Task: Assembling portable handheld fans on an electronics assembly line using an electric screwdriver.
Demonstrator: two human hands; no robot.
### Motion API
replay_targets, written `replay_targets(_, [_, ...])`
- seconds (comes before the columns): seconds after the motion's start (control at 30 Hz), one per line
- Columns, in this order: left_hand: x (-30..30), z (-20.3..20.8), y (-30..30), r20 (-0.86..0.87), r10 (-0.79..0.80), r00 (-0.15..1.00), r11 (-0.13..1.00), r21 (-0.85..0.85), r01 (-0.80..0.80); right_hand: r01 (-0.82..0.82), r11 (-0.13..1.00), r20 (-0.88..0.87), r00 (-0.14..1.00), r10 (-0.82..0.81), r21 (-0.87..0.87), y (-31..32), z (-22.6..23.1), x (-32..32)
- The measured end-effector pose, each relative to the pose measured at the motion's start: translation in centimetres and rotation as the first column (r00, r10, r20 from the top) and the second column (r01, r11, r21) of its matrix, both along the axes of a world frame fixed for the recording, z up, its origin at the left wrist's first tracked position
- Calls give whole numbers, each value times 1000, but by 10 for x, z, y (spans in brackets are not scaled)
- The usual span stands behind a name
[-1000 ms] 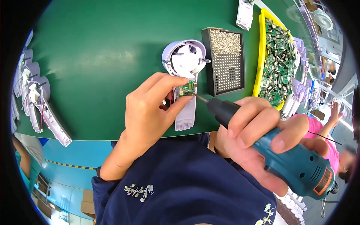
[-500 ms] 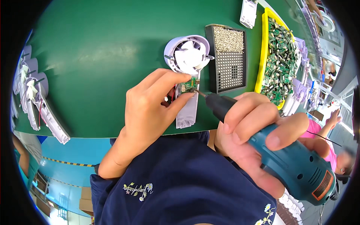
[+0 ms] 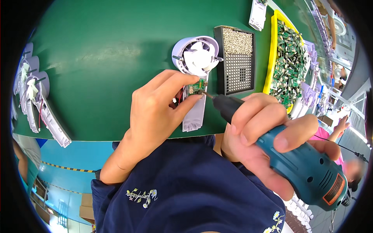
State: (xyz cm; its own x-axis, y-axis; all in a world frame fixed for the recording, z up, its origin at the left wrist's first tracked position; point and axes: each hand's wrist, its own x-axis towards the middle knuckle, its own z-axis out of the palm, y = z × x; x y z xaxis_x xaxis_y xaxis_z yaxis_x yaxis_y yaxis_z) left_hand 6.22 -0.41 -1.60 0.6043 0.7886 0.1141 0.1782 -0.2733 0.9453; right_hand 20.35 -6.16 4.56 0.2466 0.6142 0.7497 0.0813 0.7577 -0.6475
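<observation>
A handheld fan housing (image 3: pixel 194 116) in pale lilac lies open on the green table, its round head with white blades (image 3: pixel 199 58) pointing away from me. My left hand (image 3: pixel 155 103) pinches a small green circuit board (image 3: pixel 197 86) against the handle between thumb and fingertips. Wrapped around a teal electric screwdriver (image 3: pixel 299 163) is my right hand (image 3: pixel 264 132). The thin bit of the tool reaches the board's lower edge beside my left thumb; the screw under it is too small to make out. Red and black wires show beside the left fingers.
Right of the fan lies a black screw tray (image 3: pixel 220 73) with loose screws and a dotted plate. Beyond it stands a yellow bin (image 3: pixel 271 58) full of circuit boards. Several fan housings (image 3: pixel 50 120) line the left table edge. Other people are at the far right and left.
Hands, board and screwdriver keep almost the same pose, with the bit still at the board. The whole view has shifted slightly.
</observation>
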Motion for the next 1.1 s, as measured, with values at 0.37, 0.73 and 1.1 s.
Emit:
replay_targets(0.37, [1,2,-2,-34,5,999,1000,24,-4,-6,1000,24,1000,6,-10,-3,4,-1])
replay_targets(0.73, [0,2,0,-10,0,1000,999,34,1,51,998,33,998,-52,35,1,2,-4])
replay_targets(1.1, [-3,6,3,-7,-43,999,996,-80,42,14,999,-6,1000,-14,30,0,1,-3])
